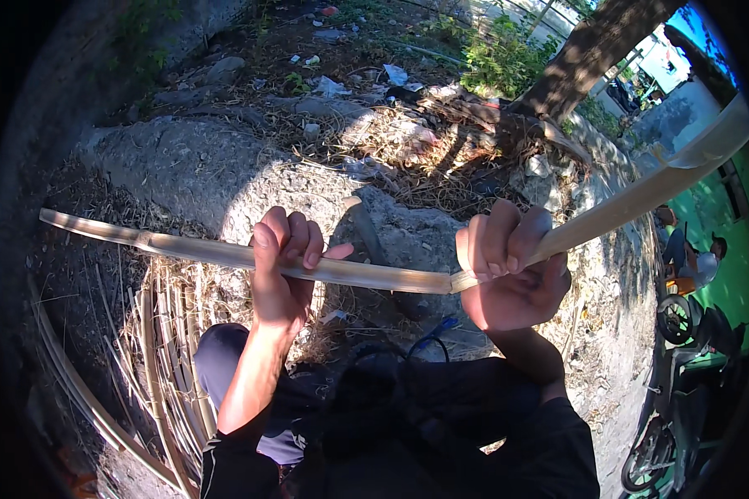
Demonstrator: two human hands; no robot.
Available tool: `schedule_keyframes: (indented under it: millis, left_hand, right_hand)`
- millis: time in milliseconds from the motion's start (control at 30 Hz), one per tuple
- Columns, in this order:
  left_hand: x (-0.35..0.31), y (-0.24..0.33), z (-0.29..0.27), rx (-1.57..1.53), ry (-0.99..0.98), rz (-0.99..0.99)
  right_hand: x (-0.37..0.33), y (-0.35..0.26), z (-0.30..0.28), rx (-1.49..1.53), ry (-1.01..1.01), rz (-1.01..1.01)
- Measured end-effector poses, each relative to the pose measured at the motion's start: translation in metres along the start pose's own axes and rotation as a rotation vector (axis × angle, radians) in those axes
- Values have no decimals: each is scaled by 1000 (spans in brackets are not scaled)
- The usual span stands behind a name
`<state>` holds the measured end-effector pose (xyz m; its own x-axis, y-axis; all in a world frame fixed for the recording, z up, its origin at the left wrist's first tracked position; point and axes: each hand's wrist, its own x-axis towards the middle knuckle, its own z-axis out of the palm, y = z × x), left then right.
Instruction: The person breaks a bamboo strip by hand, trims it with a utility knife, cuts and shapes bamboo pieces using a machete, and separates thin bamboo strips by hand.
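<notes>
One long pale strip, which looks like bamboo, crosses in front of us above our lap, from the far left up to the upper right. Our left hand grips it with thumb and curled fingers, one fingertip jutting out past the strip's upper edge. Our right hand is closed on it too, fingers folded over from above and palm turned toward us. Between the two, just beside the right hand's fingers, a dark line and a slight bend mark the strip; we cannot tell whether that is a crack or a natural joint.

At our lower left, near our dark-clothed knee, we see a heap of narrow strips, some long and curved. Beyond our hands lies rough grey stone, partly sunlit, then dry leaf litter and white scraps near a leaning tree trunk. Off to our right, we see a motorbike and another person before a green wall.
</notes>
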<state>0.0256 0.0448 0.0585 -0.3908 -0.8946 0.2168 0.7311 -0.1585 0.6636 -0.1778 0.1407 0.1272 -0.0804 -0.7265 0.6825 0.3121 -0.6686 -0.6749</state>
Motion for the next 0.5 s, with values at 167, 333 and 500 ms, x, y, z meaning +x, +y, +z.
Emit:
schedule_keyframes:
  millis: [167, 333, 500]
  left_hand:
    - [-1, 2, 0, -22, 22, -7]
    - [0, -1, -5, -53, 25, -25]
    - [1, -1, -5, -45, 21, -28]
  right_hand:
    - [0, 1, 2, 6, -8, 0]
    - [-1, 3, 2, 24, 5, 7]
    - [0, 3, 2, 28, 6, 13]
